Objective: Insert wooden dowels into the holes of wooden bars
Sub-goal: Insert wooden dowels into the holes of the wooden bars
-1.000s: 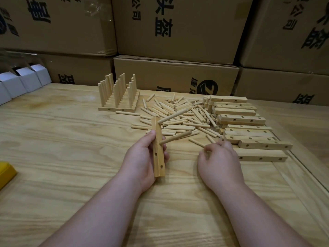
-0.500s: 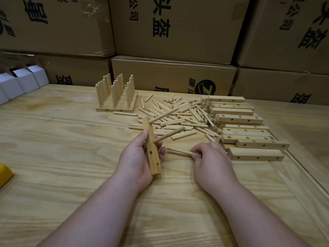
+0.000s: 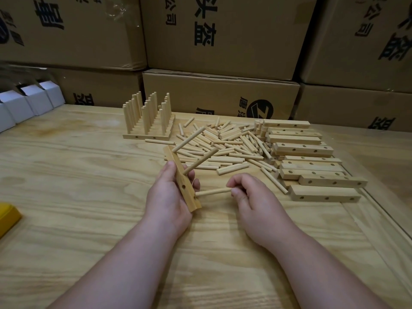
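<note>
My left hand (image 3: 170, 195) grips a wooden bar (image 3: 184, 181) held on edge, its long side running away from me. Two dowels stick out of the bar toward the upper right: one (image 3: 189, 139) near its far end, another (image 3: 200, 161) at the middle. My right hand (image 3: 247, 195) pinches a third dowel (image 3: 213, 192) lying level, its left tip at the bar's near hole. Loose dowels (image 3: 227, 146) lie in a heap beyond the hands. Bare bars (image 3: 312, 166) with holes are stacked to the right.
Finished bars with upright dowels (image 3: 148, 118) stand in a row at the back left of the table (image 3: 66, 175). Cardboard boxes (image 3: 218, 34) wall the far side. White cartons (image 3: 29, 101) sit far left, a yellow object (image 3: 6, 214) at the left edge.
My right hand picked a dowel from beside the pile and carried it left to the bar's near hole. My left hand tilted the bar, now showing two dowels in it.
</note>
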### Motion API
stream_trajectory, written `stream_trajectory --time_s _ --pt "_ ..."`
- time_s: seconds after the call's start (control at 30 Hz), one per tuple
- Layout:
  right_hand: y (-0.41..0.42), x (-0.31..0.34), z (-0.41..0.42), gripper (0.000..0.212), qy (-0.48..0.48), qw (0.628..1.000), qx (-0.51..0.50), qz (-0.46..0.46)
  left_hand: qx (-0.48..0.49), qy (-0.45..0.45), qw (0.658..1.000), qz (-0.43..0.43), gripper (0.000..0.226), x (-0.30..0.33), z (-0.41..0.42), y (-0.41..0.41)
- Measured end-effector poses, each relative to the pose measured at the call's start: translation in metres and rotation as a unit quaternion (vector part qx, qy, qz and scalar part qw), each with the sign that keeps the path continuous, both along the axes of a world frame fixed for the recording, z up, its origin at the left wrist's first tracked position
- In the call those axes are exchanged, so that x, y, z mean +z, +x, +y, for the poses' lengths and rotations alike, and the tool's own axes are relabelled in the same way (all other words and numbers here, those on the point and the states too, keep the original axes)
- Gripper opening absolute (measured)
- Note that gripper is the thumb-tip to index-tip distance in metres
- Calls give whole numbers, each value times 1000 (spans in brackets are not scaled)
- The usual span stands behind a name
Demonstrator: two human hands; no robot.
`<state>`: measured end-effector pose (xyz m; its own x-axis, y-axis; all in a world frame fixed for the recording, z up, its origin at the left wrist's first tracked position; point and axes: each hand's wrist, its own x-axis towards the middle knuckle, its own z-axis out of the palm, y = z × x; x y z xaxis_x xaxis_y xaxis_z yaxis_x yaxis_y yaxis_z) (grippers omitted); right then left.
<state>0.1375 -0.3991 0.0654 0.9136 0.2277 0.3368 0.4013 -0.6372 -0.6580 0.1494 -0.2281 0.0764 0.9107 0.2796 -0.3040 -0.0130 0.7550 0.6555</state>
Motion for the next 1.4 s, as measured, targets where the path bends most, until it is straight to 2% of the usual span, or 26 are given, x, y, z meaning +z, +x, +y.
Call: stream_trajectory --time_s 0.23,0.43,0.67,0.77,0.87,0.97,1.07,1.3,1.4 --pt "-3 5 2 24 1 998 20 -53 22 17 999 -16 46 -7 1 4" --pt "-5 8 1 20 29 997 39 -66 15 20 999 -42 47 -7 0 4" --pt "-8 9 -1 20 58 997 35 -23 -6 23 998 -60 28 -7 0 2" --pt "-7 10 -3 14 80 996 30 38 -13 25 998 -56 21 -6 -1 1" --pt "-6 11 -4 31 139 986 14 96 -23 36 998 -49 25 -7 -3 0" --pt "-7 11 -2 44 194 976 13 97 -28 39 998 -43 28 -8 -5 0" --pt "-7 11 1 40 213 970 36 111 -37 28 998 -50 30 -7 -7 0" --pt "-7 7 4 14 131 986 22 102 -47 3 996 -70 33 -4 -8 -3" --pt "-7 7 5 13 122 988 12 96 -61 2 995 -80 34 -4 -7 -4"
